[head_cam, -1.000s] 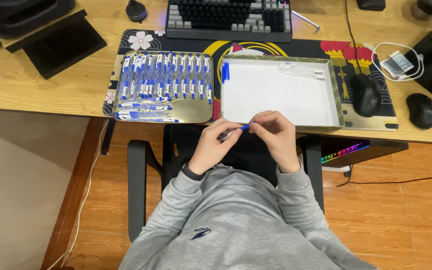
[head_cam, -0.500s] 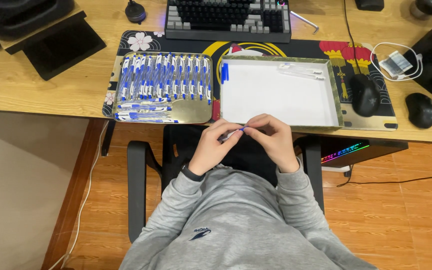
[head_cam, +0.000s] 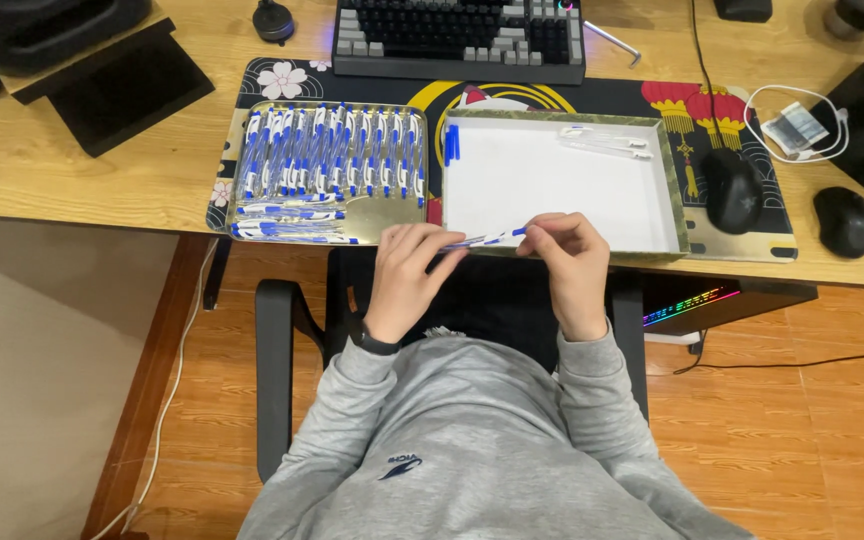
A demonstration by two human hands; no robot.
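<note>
Gripping one blue-and-white pen (head_cam: 487, 240), both hands (head_cam: 407, 270); left tray (head_cam: 384, 215) pen-packed, white tray (head_cam: 552, 185) near-bare.

A slim pen (head_cam: 487, 239) with a clear barrel and blue trim lies nearly level, its right end tilted slightly up, held at both ends just over the near rim of a white-lined tray (head_cam: 552, 180). Two blue caps (head_cam: 450, 144) lie in that tray's far left corner, clear barrels (head_cam: 604, 142) near its far right. A gold tray (head_cam: 392, 215) to the left holds rows of matching pens (head_cam: 332, 150).
</note>
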